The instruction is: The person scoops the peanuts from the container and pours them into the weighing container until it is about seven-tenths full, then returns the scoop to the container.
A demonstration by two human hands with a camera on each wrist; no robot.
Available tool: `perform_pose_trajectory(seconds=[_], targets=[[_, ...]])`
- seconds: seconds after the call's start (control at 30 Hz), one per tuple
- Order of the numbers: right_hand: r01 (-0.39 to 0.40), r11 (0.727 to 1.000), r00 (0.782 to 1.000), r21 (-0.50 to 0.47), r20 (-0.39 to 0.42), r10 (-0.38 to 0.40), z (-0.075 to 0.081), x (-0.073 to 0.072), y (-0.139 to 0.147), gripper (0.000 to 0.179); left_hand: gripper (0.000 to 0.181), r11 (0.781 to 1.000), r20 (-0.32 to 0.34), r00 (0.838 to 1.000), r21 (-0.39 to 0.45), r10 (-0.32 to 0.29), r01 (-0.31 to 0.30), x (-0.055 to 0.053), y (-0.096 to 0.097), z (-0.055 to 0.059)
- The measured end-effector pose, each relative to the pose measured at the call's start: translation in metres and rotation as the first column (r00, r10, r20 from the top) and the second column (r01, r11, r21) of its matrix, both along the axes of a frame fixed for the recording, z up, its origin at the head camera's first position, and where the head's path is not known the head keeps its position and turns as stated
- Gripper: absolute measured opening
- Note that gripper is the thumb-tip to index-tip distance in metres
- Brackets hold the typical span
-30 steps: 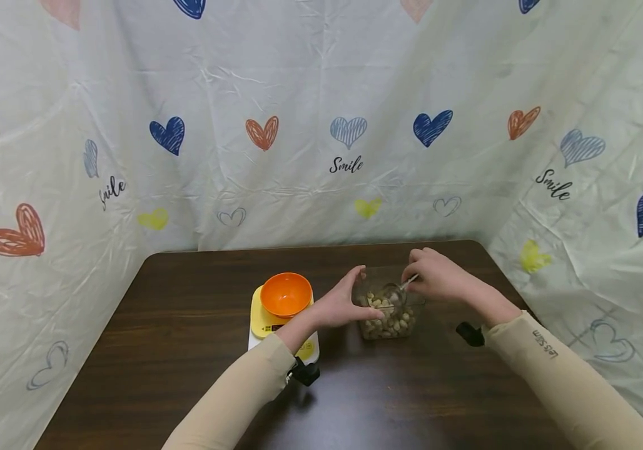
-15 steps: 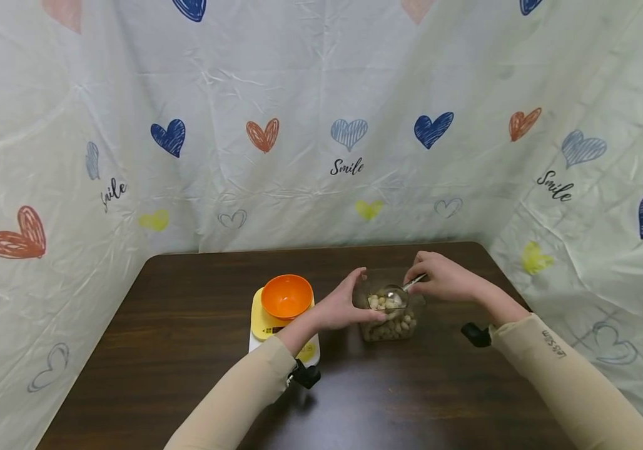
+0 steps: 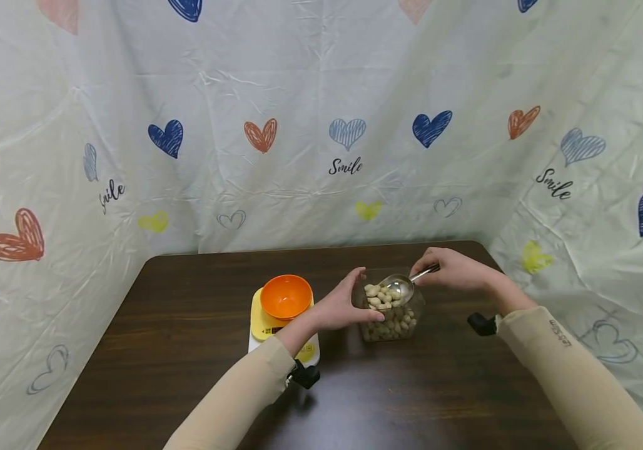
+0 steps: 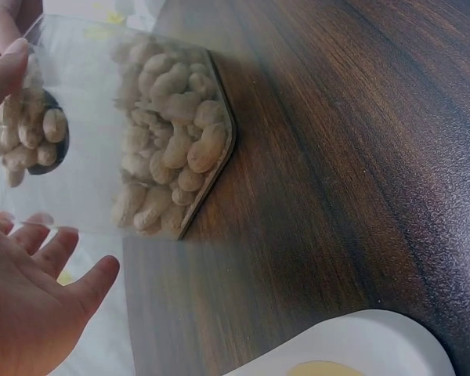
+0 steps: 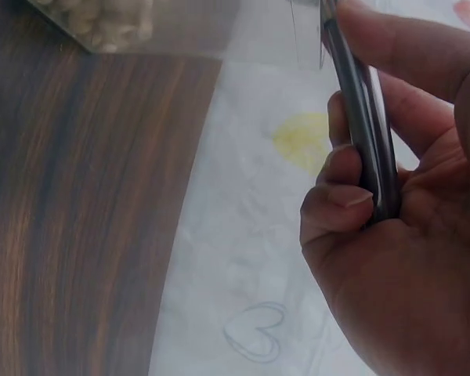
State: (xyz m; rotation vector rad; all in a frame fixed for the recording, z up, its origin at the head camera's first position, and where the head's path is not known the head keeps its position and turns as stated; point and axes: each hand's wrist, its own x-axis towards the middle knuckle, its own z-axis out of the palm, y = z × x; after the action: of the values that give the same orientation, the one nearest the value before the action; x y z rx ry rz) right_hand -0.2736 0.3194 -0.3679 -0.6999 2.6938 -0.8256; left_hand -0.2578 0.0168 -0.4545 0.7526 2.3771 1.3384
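A clear, angular plastic container [image 3: 420, 307] of unshelled peanuts [image 4: 172, 125] stands toward the table's right rear. My left hand [image 3: 339, 306] holds its left side, thumb at the front and fingers spread round the back. With curled fingers, my right hand [image 3: 452, 271] grips the handle of a metal scoop [image 3: 403, 286]. The scoop's bowl is tilted inside the container's upper part, with peanuts heaped at it. In the right wrist view the dark, shiny handle [image 5: 364, 125] lies between thumb and fingers.
Left of the container, an orange bowl [image 3: 286, 296] sits on a yellow and white kitchen scale [image 3: 261, 325], partly behind my left forearm. The dark wooden table [image 3: 197, 350] ends at a heart-patterned curtain [image 3: 299, 206] at the back and sides.
My right hand has moved slightly right and up, raising the scoop from among the peanuts with peanuts at its bowl. The left hand keeps its place on the container.
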Motion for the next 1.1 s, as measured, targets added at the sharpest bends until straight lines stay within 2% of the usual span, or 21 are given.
perform_pose_trajectory(seconds=[0.27,0.5,1.1], targets=[[-0.002,0.999,0.999,-0.05,0.054,0.005,-0.003,-0.013,0.001,0.02,0.113,1.0,-0.007,1.0,0.001,0.005,-0.005,-0.001,-0.001,-0.002],[0.004,0.997,0.996,-0.08,0.089,0.003,-0.003,-0.016,0.003,0.023,0.113,1.0,-0.005,1.0,0.013,0.002,-0.002,-0.001,-0.001,-0.002],[0.008,1.0,1.0,-0.03,0.025,-0.008,0.0,-0.017,0.014,0.021,0.113,1.0,-0.002,1.0,-0.007,-0.001,0.001,-0.001,0.002,-0.001]])
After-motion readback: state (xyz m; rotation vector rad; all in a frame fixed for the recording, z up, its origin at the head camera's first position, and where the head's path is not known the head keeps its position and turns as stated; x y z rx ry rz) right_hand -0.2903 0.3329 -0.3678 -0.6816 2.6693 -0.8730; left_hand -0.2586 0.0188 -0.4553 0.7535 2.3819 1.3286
